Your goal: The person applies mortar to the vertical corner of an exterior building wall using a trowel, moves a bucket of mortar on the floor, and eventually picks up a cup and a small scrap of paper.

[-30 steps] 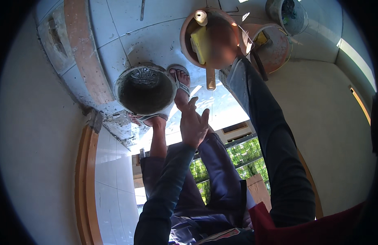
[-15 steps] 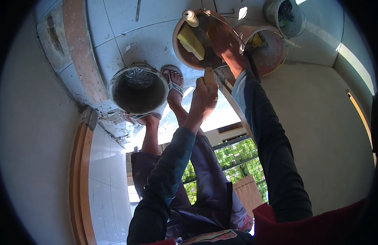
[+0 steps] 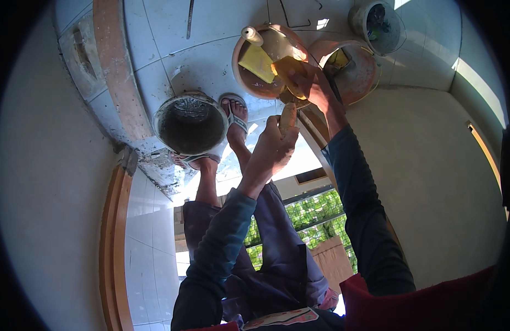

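While the left hand stood in front of the lower rim of a round, terracotta-orange bucket, its fingers were curled around a tan, rounded, wood-like handle that pointed up toward that rim. The handle's far end lay close to the rim; what it was attached to could not be clearly told.

Right hand: placed over the right side of the same bucket, gripping a flat, amber-yellow, sponge-like piece. Its fingers lay close together against the piece; the thumb's exact position could not be told. The piece was above the bucket's mouth, toward its lower right, just beyond the handle.

Bucket contents: one rectangular, pale-yellow, sponge-like block, left of the held piece; one cream, cylindrical grip, tilted across the upper-left rim.

Adjacent containers: one wide, faded-orange bucket, just right of the first, with a yellow item inside; one grey, round pail, farther up and right; one dark grey, mortar-stained bucket, at the person's sandalled feet.

Floor: pale, blue-grey tiles, bearing a thin, straight, dark rod; a long, reddish-brown, board-like strip ran along the left.
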A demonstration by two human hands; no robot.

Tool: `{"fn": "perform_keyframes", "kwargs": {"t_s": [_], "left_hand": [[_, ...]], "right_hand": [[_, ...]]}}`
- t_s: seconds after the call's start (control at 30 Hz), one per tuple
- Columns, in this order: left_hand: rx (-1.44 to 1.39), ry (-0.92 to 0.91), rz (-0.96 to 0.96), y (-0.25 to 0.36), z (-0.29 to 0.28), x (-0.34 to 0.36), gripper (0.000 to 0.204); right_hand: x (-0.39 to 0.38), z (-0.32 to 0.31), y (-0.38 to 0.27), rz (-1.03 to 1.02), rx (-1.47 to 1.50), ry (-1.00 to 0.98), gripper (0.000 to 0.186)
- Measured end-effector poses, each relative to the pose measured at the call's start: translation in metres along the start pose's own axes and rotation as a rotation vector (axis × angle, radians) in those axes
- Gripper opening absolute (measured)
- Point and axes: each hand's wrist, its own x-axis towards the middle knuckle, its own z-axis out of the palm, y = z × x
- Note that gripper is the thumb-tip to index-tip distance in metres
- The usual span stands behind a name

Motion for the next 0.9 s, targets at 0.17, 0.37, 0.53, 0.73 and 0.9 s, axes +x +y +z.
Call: {"fn": "perform_keyframes", "kwargs": {"t_s": [0.17, 0.37, 0.53, 0.73, 0.9], "left_hand": [[0.063, 0.049, 0.093, 0.023, -0.014, -0.031, 0.049], [0.328, 0.011, 0.222, 0.022, -0.046, 0.02, 0.055], [0.552, -0.03, 0.397, 0.017, -0.079, 0.058, 0.058], [0.702, -0.004, 0.467, 0.027, -0.087, 0.069, 0.06], [0.765, 0.008, 0.471, 0.027, -0.089, 0.077, 0.06]], "right_hand": [[-0.005, -0.011, 0.001, 0.179, 0.273, 0.021, 0.036], [-0.005, 0.0, -0.005, 0.146, 0.033, -0.022, 0.04], [0.011, 0.034, 0.005, -0.057, -0.062, 0.016, 0.048], [0.035, 0.04, 0.016, 0.062, -0.175, 0.146, 0.047], [0.045, 0.063, 0.038, -0.251, -0.132, 0.165, 0.033]]}}
